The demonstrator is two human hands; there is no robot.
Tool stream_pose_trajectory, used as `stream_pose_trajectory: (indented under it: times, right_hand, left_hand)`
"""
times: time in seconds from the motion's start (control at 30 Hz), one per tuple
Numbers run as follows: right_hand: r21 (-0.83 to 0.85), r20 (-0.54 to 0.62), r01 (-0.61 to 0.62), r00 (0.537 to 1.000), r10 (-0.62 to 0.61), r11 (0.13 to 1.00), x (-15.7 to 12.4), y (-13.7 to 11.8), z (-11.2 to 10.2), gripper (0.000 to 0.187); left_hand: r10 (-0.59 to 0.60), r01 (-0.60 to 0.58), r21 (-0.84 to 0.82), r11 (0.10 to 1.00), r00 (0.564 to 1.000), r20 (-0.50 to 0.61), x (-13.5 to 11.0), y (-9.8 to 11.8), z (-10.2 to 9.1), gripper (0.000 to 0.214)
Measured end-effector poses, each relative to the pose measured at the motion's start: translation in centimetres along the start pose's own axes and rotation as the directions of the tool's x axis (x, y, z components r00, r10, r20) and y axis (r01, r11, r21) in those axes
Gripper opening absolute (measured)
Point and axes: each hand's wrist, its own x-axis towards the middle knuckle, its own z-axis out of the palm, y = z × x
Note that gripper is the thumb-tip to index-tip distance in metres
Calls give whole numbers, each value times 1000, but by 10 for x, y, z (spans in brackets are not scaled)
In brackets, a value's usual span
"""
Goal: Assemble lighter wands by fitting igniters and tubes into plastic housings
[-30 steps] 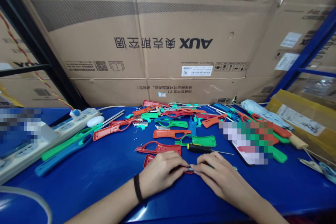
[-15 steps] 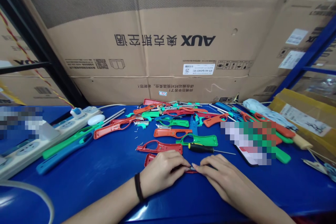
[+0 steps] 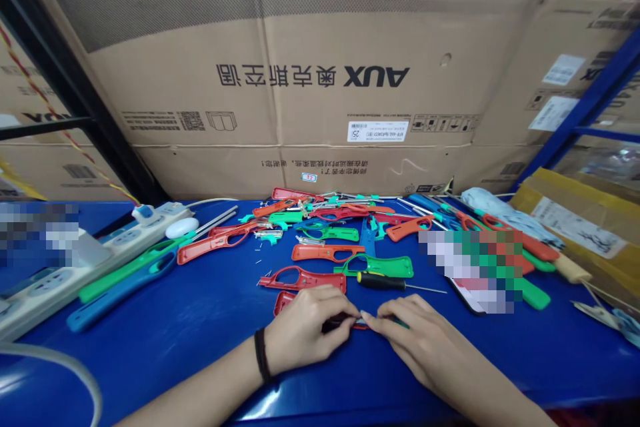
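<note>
My left hand (image 3: 305, 330) and my right hand (image 3: 417, 337) meet fingertip to fingertip low in the middle of the blue table (image 3: 190, 327). Both are closed in a pinch on a red plastic handle shell (image 3: 283, 301) that lies flat under them; only its left end shows past my left hand. A small dark and metal piece sits right between the fingertips. Just behind the hands lie another red shell (image 3: 303, 278) and a small screwdriver (image 3: 385, 283) with a black and yellow handle.
Several red, green and blue handle shells (image 3: 325, 233) and metal rods are scattered across the table's middle and right. A white power strip (image 3: 85, 260) and long green and blue lighters (image 3: 125, 280) lie at the left. Large cardboard boxes (image 3: 310, 67) wall the back.
Both hands stay pinched together on the red shell; only the fingertips shift slightly. The view moved a little.
</note>
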Motion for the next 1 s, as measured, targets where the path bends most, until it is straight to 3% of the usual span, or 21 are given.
stream_pose_trajectory:
  times: [0.2, 0.6, 1.0]
  right_hand:
    - [156, 44, -110, 994, 105, 982, -5, 2, 3, 44]
    - [295, 127, -162, 983, 129, 942, -1, 9, -11, 42]
    - [263, 69, -115, 993, 101, 958, -4, 10, -7, 42]
  left_hand:
    - [-16, 16, 1, 1000, 1000, -10, 1, 3, -2, 19]
    - [-35, 35, -1, 999, 999, -14, 1, 0, 0, 16]
    - [-32, 32, -11, 999, 999, -2, 2, 2, -1, 16]
